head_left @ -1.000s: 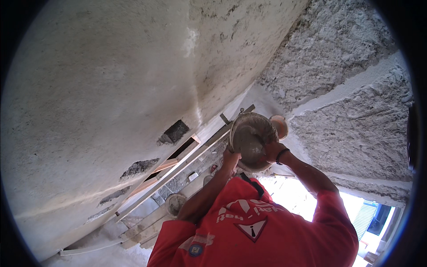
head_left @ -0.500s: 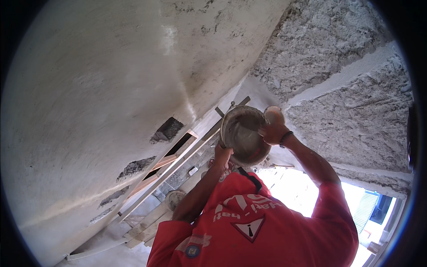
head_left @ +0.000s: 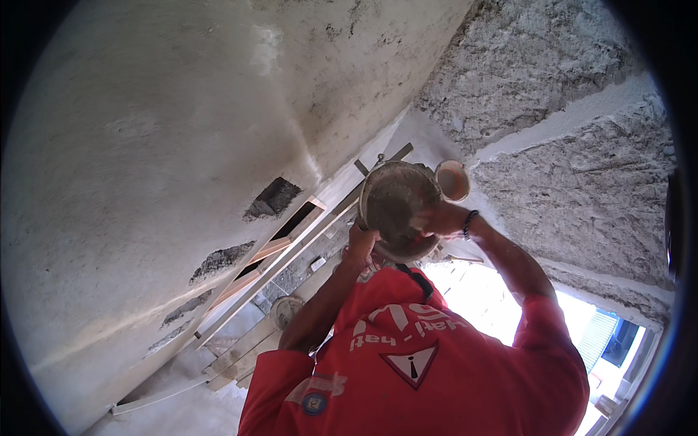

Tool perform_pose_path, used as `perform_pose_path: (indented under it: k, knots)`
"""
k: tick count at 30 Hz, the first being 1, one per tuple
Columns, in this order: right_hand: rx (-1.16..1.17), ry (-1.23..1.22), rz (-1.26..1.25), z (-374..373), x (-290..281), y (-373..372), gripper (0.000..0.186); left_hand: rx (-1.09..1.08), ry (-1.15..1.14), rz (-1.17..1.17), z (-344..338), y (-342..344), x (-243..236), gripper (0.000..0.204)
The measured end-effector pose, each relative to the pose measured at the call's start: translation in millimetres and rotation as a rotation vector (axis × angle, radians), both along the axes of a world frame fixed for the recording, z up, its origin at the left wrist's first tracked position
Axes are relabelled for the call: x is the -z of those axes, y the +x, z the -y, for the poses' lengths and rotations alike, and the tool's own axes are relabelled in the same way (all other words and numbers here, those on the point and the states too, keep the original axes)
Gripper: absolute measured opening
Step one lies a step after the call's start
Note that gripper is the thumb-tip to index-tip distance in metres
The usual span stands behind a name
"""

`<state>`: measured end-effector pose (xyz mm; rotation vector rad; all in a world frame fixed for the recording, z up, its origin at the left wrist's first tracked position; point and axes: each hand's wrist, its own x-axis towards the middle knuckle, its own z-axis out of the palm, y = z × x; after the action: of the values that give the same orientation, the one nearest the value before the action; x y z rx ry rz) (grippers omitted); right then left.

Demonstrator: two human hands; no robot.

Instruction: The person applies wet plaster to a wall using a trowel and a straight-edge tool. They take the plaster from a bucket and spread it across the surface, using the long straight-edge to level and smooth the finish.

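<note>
Clasping the left side of the bucket (head_left: pixel 402 254), the left hand (head_left: pixel 360 241) has its thumb over the rim; its fingers are mostly hidden, but the grip looks firmly closed. The right hand (head_left: pixel 442 220) is across the bucket's right side, fingers towards its inside. It is blurred, so I cannot tell how far its grip is spread or whether it has hold of anything.

The bucket is in front of the person's chest, its mouth tipped towards the camera, with a dull grey coating inside. If that is wet mortar, I judge the bucket heavy and off balance, its wall stiff, not fragile, but slick where smeared. The rim seems the best hold, one hand on each side.

Just beyond, to the right, is a small pail (head_left: pixel 452 168). Behind the left arm, a second bucket (head_left: pixel 287 309) sits near some planks (head_left: pixel 251 356), and a long bar (head_left: pixel 269 283) slants past. Further out, a smooth wall (head_left: pixel 145 182) fills the left and a rough wall (head_left: pixel 574 182) the right.
</note>
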<state>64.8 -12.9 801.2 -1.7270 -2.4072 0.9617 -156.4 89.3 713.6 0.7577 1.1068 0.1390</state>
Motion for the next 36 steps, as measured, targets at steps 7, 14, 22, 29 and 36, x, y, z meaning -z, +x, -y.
perform_pose_path:
  k: [7,14,22,29,36]
  knots:
    - [0.456,-0.296,0.476,-9.7,-11.6,1.9,0.02,0.0,-0.017,0.073,0.6,5.3,20.3,0.054]
    - [0.277,-0.382,0.378,5.9,-3.1,-46.8,0.031,-0.096,-0.042,0.042,5.1,9.3,11.7,0.049]
    - [0.296,-0.092,0.153,-12.5,-51.5,-7.9,0.025,-0.183,-0.069,0.151,1.8,-6.4,20.3,0.052]
    - [0.369,-0.293,0.516,-6.2,-26.1,-32.5,0.025,-0.079,-0.049,0.151,-2.1,1.7,19.0,0.049]
    - [0.043,-0.369,0.288,-8.7,0.9,-45.8,0.029,-0.053,-0.015,0.106,-3.9,3.6,20.2,0.055]
